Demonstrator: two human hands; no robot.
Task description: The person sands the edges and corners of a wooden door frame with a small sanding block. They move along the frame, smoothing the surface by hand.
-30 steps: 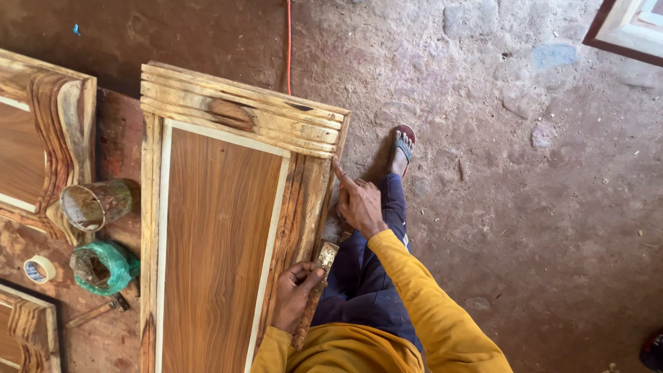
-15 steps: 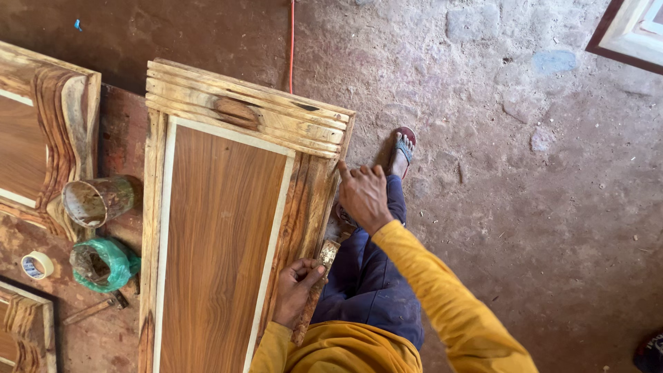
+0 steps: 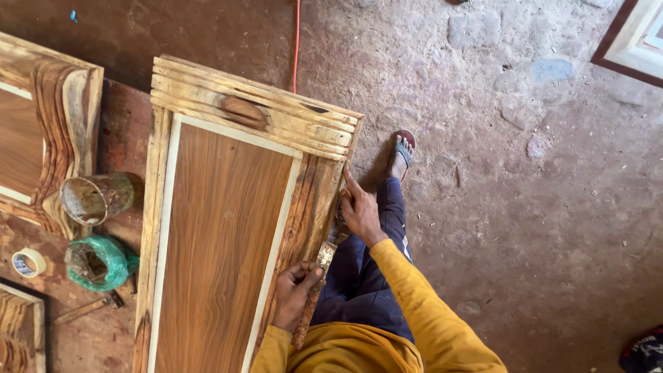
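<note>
Scraper [image 3: 323, 257] sits clamped in left hand [image 3: 293, 293]'s grip; right hand [image 3: 360, 211] open on door panel [image 3: 228, 228].

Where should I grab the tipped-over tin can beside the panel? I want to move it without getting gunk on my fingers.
Take the tin can by its side wall near the closed end, coming from above. It lies on its side with the smeared open mouth facing lower left, so the far part of the round body looks like the cleaner grip; the green bag sits just below it.
</note>
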